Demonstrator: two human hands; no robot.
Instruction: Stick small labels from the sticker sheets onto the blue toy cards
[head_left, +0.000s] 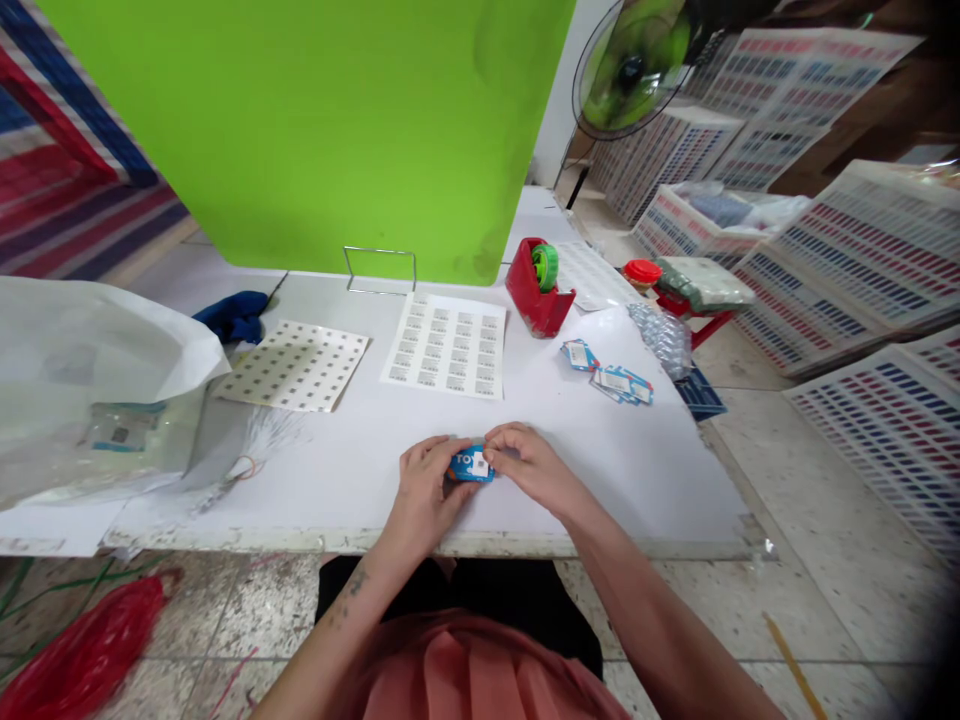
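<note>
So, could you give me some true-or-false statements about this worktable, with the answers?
1. The left hand holds a small blue printed card. True.
2. The red plastic tape dispenser carries a yellow roll. False: its round green roll is plain to see.
3. Several loose blue cards with white labels lie right of both hands. True.
4. The large flat upright board is red. False: it is green.
5. The right hand rests far from the held card. False: its fingers are at the card.

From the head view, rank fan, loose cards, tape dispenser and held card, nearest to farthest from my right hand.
1. Held card: at the right hand's fingertips
2. Loose cards: ahead, right
3. Tape dispenser: farther ahead
4. Fan: beyond the table
</note>
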